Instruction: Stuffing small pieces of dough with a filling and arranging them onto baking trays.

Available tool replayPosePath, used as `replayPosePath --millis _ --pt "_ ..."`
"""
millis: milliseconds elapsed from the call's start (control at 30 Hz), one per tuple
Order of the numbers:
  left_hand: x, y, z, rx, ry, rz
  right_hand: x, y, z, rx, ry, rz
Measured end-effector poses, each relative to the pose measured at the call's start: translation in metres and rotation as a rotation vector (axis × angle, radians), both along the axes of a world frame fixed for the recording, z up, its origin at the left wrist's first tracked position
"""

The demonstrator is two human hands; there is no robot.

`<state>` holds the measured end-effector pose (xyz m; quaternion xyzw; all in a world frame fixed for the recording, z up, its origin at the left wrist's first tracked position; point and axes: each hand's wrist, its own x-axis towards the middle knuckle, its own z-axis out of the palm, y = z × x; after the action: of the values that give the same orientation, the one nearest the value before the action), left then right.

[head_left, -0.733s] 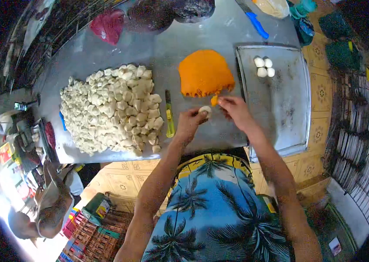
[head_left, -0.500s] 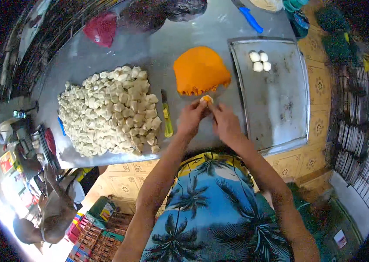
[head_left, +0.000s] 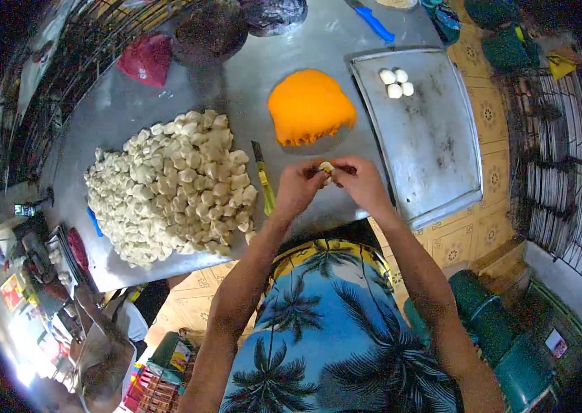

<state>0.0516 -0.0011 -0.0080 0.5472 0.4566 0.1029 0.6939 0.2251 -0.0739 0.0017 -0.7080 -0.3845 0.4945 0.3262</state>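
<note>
Just in front of me, my left hand and my right hand meet over one small piece of pale dough, both with fingers closed on its edges. Little of any filling in it shows. Beyond my fingers lies a mound of orange filling with a crumbly near edge. To the left of my hands a large heap of pale dough pieces covers the table, and a yellow-green box cutter lies beside it. On the right, several smooth white dough balls sit together on a metal tray.
The metal table carries a red bag, dark bundles and a blue-handled knife at its far side. Another person is at the lower left. A rack stands right, with green bins nearer me.
The view has shifted slightly. My hands have spread from fingertips held close together to gripping opposite sides of the dough piece, and the orange spot on it shows far less.
</note>
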Motion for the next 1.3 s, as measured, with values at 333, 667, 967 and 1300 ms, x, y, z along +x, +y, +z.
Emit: replayPosePath --millis 333,667,967,1300 --pt "0.001 -0.011 -0.029 -0.154 -0.297 0.228 0.019 0.023 0.002 0.348 -0.380 0.378" --pt "0.013 -0.017 -0.023 0.361 0.138 -0.118 0.043 0.027 -0.024 0.012 -0.142 0.411" --pt "0.026 -0.042 0.002 0.834 0.189 -0.165 0.030 0.000 -0.039 -0.130 0.232 0.008" --pt "0.015 -0.023 -0.024 0.929 0.210 -0.064 0.009 0.008 -0.037 0.160 -0.380 0.129"
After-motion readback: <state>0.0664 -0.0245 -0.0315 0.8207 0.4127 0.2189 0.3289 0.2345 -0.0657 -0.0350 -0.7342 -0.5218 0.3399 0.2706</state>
